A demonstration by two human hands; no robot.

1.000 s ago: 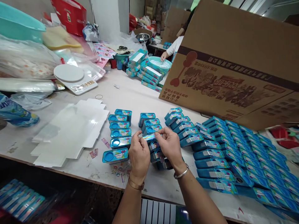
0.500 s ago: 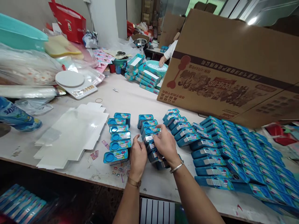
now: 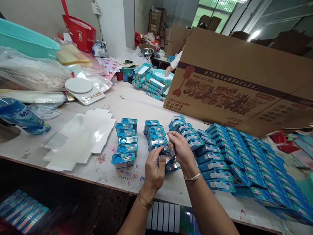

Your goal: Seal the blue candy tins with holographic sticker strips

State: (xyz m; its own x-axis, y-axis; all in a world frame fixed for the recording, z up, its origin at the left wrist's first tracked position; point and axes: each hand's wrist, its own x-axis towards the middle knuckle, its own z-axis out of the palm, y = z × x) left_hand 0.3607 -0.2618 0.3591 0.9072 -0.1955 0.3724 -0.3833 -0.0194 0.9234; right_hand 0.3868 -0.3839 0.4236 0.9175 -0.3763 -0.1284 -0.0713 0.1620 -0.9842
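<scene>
Caramelo Macizo boxes (image 3: 157,134) stand upright in a middle row on the pale surface (image 3: 139,104), the near end of that row partly hidden by the person's hands. A left row (image 3: 123,158) of the same kind stands apart from it, and a larger group (image 3: 242,153) fills the right side.

The step in hand looks like close fingertip work at the near end of the middle row. The left hand (image 3: 154,171) is turned inward there, thumb and bent fingers apart; whether it grips anything cannot be told. The right hand (image 3: 182,150) has thumb and fingertips drawn together above the boxes, perhaps on something small and pale, but too little shows to be sure.

The next move probably calls for a light, exact touch from the right hand and a steadying left, since neighbouring boxes stand close enough to be nudged.

Half a second ago the left hand lay in the gap between the left and middle rows, while the right reached down onto a box top. Now the left hand is nearer the right, and more lettered tops show beyond the fingers. The left row appears unchanged.
</scene>
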